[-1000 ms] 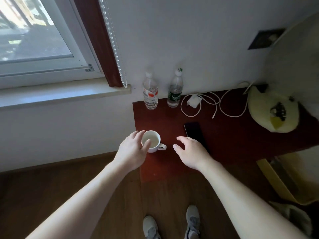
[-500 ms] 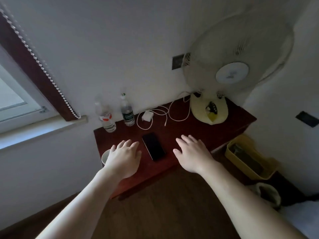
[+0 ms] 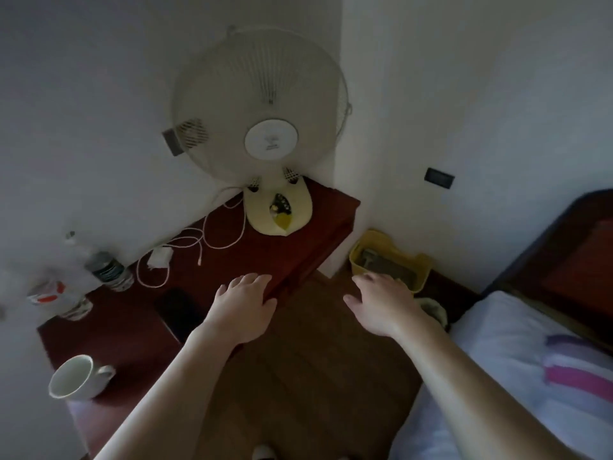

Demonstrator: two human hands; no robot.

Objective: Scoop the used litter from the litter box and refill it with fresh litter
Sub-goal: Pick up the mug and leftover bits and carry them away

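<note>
A yellow litter box (image 3: 388,260) is seen on the wooden floor (image 3: 315,360), just past the right end of a dark red table (image 3: 298,247). It is set against the wall, between the table and a bed (image 3: 530,343). Greyish contents are visible inside it, though no detail can be made out. The left hand (image 3: 243,307) is held palm down over the front edge of the table near its right end, the fingers straight and slightly spread, so the grip is wide and nothing is held; whether the wood is touched cannot be told. The right hand (image 3: 381,303) is held palm down above the floor, just in front of the litter box, its blurred fingertips overlapping the near rim in the view; its grip is likewise wide and nothing is held. A pale fan (image 3: 265,127) is stood on the right back corner of the table. A white charger (image 3: 159,257) with a looped cable (image 3: 200,257) is laid by the back edge, and two blurred bottles (image 3: 106,267) are stood further left. A dark phone (image 3: 179,310) is laid flat near the front edge, just left of the left hand, and a white cup (image 3: 79,380) is set at the left front corner.
</note>
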